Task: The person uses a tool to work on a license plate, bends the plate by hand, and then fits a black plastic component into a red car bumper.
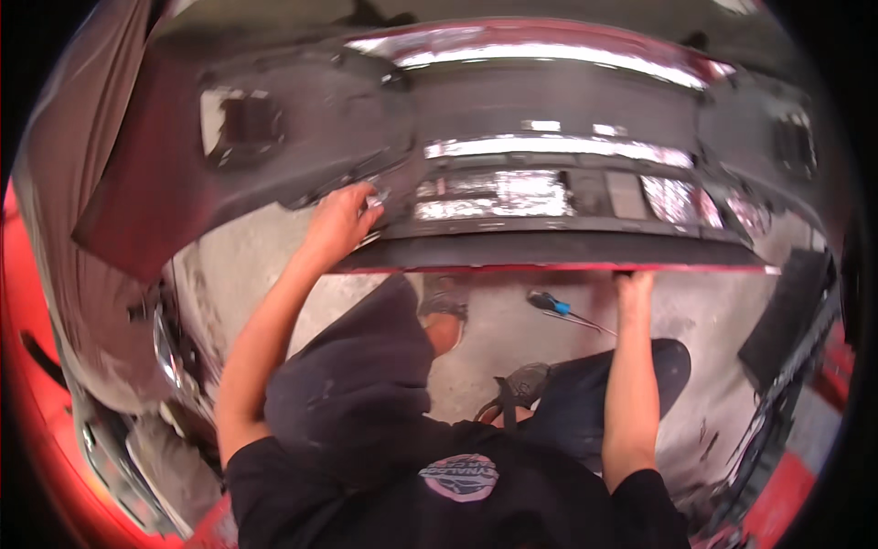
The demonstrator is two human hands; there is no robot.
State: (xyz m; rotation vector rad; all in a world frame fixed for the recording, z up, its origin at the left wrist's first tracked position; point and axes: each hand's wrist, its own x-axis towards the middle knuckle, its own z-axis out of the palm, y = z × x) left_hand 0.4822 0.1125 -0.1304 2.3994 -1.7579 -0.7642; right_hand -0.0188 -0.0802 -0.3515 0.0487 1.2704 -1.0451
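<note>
A large car bumper cover, dark on its inner side with a red edge, spans the view in front of my knees. My left hand is at its left part, fingers curled and thumb close to them. Something small and pale shows at those fingertips, too blurred to name. Along the near red edge, my right hand grips the bumper cover from below; its fingers are partly hidden behind the edge. Shiny silver patches show through the openings in the middle of the cover.
A screwdriver with a blue and black handle lies on the concrete floor between my legs. Brownish sheeting hangs at the left. Dark trim pieces stand at the right, and more car parts lie at the left.
</note>
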